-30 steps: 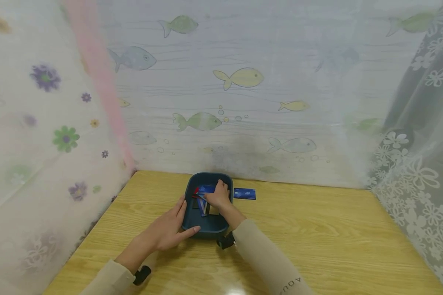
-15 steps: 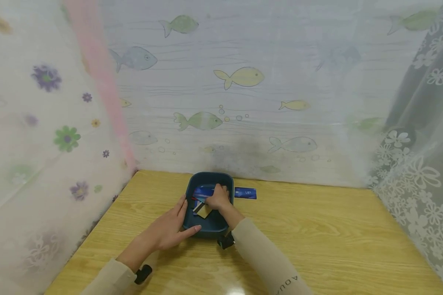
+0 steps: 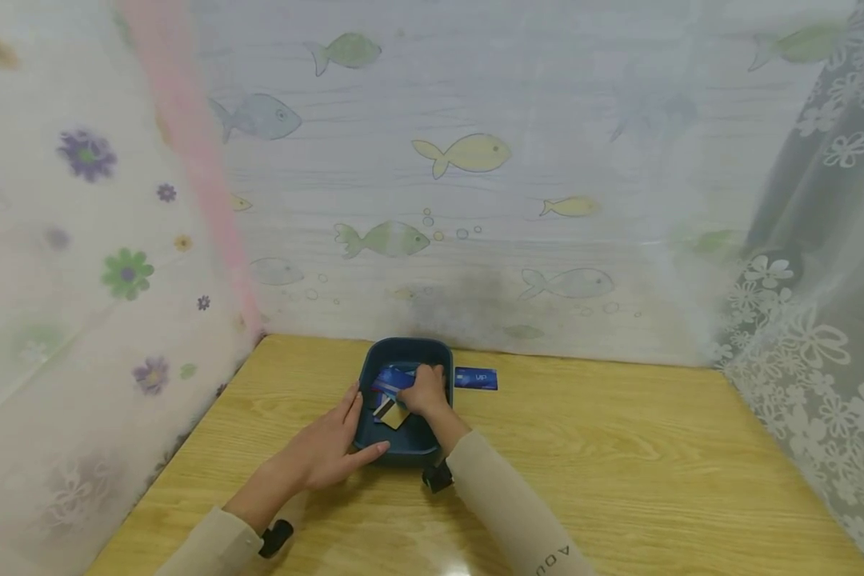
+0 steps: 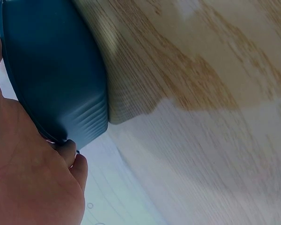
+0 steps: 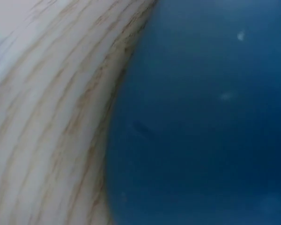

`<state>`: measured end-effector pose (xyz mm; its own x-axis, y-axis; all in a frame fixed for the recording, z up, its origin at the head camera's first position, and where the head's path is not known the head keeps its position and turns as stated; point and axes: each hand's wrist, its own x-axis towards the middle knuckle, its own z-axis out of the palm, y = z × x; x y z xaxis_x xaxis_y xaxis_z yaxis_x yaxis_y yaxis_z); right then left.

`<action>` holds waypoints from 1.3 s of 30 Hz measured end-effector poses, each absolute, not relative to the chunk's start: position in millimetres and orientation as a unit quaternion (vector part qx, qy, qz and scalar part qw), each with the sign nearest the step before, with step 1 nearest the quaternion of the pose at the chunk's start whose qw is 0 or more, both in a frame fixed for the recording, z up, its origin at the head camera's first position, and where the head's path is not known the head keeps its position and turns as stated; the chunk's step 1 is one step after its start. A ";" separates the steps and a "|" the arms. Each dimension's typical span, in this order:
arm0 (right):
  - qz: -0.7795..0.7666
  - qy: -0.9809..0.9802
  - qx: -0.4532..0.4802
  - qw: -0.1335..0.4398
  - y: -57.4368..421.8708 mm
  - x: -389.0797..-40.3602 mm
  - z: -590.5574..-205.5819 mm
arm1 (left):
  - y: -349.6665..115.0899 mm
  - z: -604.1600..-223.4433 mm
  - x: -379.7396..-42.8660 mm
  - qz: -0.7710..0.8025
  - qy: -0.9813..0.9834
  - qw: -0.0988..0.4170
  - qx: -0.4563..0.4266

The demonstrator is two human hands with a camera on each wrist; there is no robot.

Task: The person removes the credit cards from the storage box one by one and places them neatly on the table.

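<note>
A dark blue plastic bin (image 3: 403, 440) stands on the table with several cards inside. Among them, a blue card (image 3: 392, 379) lies by my right thumb, and a tan card (image 3: 398, 415) with a dark stripe lies nearer me. My right hand (image 3: 426, 392) reaches down into the bin at the right of these cards. Its fingertips are mostly hidden, so I cannot tell whether they pinch a card. My left hand (image 3: 320, 448) steadies the bin, fingers straight along the left side and thumb across the near rim. The left wrist view shows fingertips against the bin's wall (image 4: 56, 70).
Just right of the bin, a blue VIP card (image 3: 477, 378) lies on the wooden table (image 3: 619, 464). A fish-print curtain (image 3: 468, 264) hangs behind the table, with more patterned fabric on both sides. Blue bin wall (image 5: 201, 117) fills much of the right wrist view.
The cards in the bin have shifted: the tan striped card now shows fully and turned, and the red edge is mostly covered. My right hand has moved slightly nearer me; the left stays put.
</note>
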<state>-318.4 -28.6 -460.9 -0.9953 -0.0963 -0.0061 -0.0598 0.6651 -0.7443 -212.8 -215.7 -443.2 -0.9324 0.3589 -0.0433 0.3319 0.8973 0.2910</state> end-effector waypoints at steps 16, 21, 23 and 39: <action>-0.365 0.929 -0.059 -0.024 -29.7 -319.5 -465.5 | -214.0 -443.3 -211.5 0.144 0.973 0.051 0.174; -0.368 0.927 -0.061 -0.034 -29.7 -320.6 -466.2 | -213.7 -443.0 -211.1 0.142 0.973 0.055 0.173; -0.374 0.924 -0.064 -0.043 -29.6 -321.4 -466.7 | -213.6 -442.5 -211.2 0.143 0.973 0.056 0.173; -0.514 0.854 -0.056 -0.060 -27.4 -320.3 -460.2 | -214.7 -439.8 -213.6 0.148 0.972 0.058 0.174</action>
<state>-320.3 -27.4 -460.2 -0.9865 -0.0335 0.1605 -0.1575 0.4662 -0.8705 -213.6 -214.7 -439.8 -0.9330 0.3547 -0.0610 0.3206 0.8960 0.3074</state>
